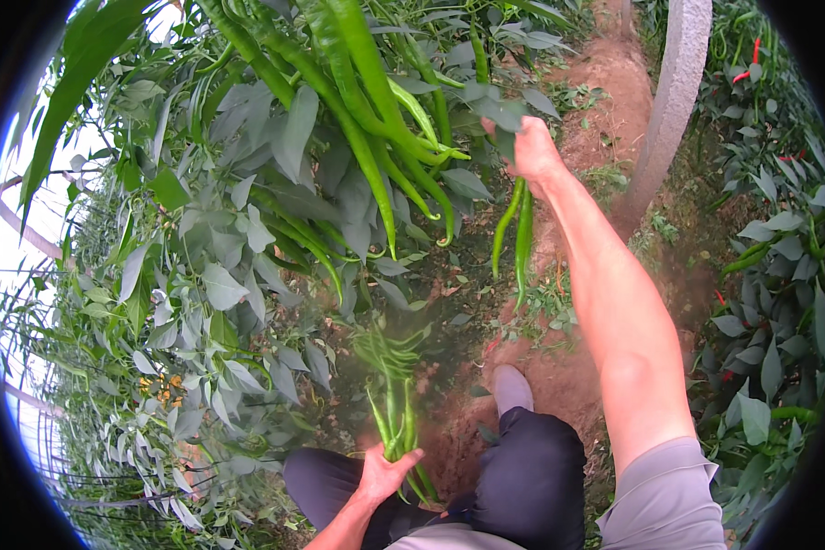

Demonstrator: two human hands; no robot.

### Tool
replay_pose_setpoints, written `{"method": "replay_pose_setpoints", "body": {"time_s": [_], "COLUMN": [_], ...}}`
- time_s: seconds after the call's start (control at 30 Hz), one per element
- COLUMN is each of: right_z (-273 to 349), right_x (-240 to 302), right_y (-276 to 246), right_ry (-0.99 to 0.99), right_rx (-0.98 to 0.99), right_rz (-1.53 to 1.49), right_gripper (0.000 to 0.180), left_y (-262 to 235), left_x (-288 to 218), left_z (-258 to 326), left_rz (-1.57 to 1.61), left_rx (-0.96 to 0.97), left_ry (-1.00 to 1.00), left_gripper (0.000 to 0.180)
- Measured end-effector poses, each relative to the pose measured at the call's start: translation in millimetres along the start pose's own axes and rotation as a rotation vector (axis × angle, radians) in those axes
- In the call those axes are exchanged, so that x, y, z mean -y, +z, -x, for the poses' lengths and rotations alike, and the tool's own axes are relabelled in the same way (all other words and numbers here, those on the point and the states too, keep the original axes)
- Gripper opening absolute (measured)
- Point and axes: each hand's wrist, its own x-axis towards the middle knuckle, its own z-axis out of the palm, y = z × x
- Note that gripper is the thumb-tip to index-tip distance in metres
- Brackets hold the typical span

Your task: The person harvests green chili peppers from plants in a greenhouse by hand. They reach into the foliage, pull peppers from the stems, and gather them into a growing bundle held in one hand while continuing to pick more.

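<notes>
Low in front of my lap, my left hand (385, 473) is closed round a small bunch of long green chili peppers (397, 423). Some slim ends stick out below the fist, and the bunch's upper end is blurred. My right hand (533, 151) reaches far forward at the edge of a pepper plant, fingers closed and partly hidden by leaves. Two long green chilies (523, 240) hang straight down just under it, seemingly from its grip. Left of that hand, a thick cluster of green chilies (357, 119) hangs on the plant among broad leaves (298, 133).
A pale, bent-looking post (674, 101) rises from the reddish soil path (605, 119) right of my arm. Another row of pepper plants (770, 312) with some red chilies (753, 57) lines the right side. My shoe (511, 389) rests on the soil.
</notes>
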Motion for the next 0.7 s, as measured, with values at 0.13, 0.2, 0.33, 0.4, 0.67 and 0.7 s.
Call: {"method": "replay_pose_setpoints", "body": {"time_s": [0.13,0.2,0.33,0.4,0.67,0.7], "right_z": [15,20,23,23,32,32], "right_x": [28,38,46,47,60,60], "right_y": [-8,-11,-8,-5,-6,-6], "right_ry": [0.048,0.075,0.06,0.008,-0.148,-0.138], "right_rx": [0.056,0.078,0.01,-0.078,-0.126,-0.137], "right_rz": [-0.15,-0.249,-0.167,0.071,0.276,0.289], "right_gripper": [0.017,0.016,0.021,0.021,0.021,0.021], "left_y": [-2,-3,-4,-4,-5,-5], "left_x": [5,6,6,5,9,9], "left_z": [0,0,1,2,4,4], "left_rz": [0.009,0.003,-0.025,-0.033,0.01,0.006], "left_rx": [0.005,0.016,0.025,0.021,-0.004,-0.006], "left_ry": [0.006,0.003,0.007,0.008,0.02,0.026], "left_gripper": [0.02,0.021,0.02,0.02,0.018,0.018]}}
